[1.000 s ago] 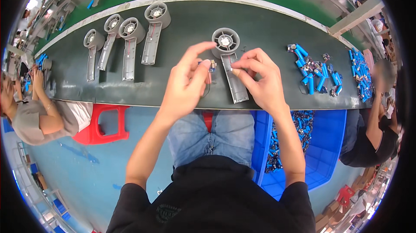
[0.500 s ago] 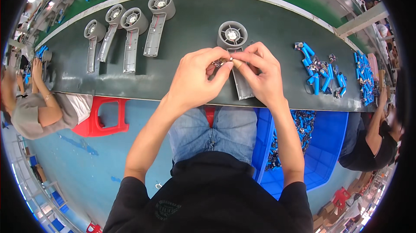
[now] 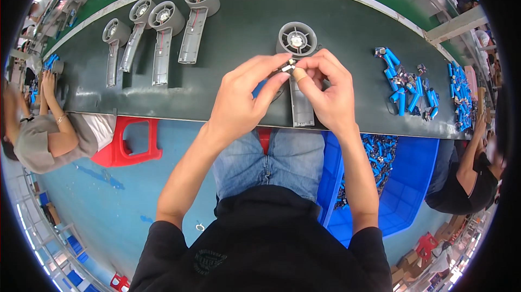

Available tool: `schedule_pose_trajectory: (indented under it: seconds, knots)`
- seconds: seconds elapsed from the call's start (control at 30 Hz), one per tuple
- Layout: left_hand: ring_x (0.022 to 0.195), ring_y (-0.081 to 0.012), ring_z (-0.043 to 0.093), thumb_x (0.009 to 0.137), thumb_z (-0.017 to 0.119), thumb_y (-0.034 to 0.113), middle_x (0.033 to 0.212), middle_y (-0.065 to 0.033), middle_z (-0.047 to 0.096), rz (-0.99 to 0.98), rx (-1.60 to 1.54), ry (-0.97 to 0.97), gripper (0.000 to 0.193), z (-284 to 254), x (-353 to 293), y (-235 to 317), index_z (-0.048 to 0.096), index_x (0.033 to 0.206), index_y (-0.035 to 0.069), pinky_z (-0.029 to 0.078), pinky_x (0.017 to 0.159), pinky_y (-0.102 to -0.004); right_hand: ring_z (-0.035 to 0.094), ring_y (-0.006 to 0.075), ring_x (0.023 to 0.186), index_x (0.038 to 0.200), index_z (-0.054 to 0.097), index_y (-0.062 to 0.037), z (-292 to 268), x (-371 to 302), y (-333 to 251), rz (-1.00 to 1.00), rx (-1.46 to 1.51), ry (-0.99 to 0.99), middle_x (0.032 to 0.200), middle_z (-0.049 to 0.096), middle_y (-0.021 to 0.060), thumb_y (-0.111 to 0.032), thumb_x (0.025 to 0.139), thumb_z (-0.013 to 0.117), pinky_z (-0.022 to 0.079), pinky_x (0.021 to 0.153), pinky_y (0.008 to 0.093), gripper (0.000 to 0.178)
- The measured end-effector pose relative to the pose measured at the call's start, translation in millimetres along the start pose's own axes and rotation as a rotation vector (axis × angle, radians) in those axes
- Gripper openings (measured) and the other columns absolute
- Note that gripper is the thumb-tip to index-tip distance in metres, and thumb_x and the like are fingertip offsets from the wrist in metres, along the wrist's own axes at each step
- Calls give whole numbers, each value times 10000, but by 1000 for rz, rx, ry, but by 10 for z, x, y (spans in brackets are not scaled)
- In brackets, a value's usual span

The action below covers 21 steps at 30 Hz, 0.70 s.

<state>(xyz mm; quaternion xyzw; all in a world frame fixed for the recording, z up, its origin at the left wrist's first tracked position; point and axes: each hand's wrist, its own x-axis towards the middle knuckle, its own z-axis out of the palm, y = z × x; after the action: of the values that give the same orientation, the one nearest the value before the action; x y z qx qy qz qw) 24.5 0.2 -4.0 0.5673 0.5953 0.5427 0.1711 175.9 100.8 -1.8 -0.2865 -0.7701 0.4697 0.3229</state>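
Note:
In front of me my left hand (image 3: 239,96) is closed in a pinch on a small circuit board (image 3: 285,67). A blue cylindrical battery (image 3: 260,87) shows between its thumb and fingers. My right hand (image 3: 330,92), with a tan covering on one fingertip, pinches at a small white connector (image 3: 291,69) at the board's edge. Fingertips hide most of both parts. Just behind the hands lies a grey handheld fan housing (image 3: 297,39), its round grille away from me. Its open handle shell (image 3: 302,106) runs toward the table edge, partly beneath my right hand.
Several similar grey fan housings (image 3: 163,48) lie at the left of the dark table (image 3: 239,26). Blue batteries with boards (image 3: 404,86) are heaped at the right. A blue bin (image 3: 404,183) of batteries stands beside my right leg. People sit at both sides; a red stool (image 3: 127,143) is at left.
Both hands have turned the small board, so its white connector and the blue battery now show more. The table scene has shifted slightly in view.

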Motion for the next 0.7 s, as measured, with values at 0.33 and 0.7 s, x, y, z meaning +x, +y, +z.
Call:
schedule_pose_trajectory:
  seconds: [0.33, 0.7]
  knots:
    - [1000, -236, 671, 876, 668, -11, 1136, -139, 685, -27, -343, -139, 364, -122, -30, -197, 660, 1239, -2, 542, 872, -327, 490, 54, 740, 922, 670, 15, -17, -8, 42, 55, 184, -63, 856, 548, -13, -15, 879, 663, 390, 664, 206, 53]
    - [994, -216, 654, 827, 703, -51, 1161, -142, 662, 96, -108, -267, 356, -275, 106, -184, 700, 1179, 1, 540, 843, -305, 492, 62, 697, 900, 680, 19, -89, 41, -16, 15, 8, -87, 799, 565, -10, -67, 881, 685, 388, 622, 225, 88]
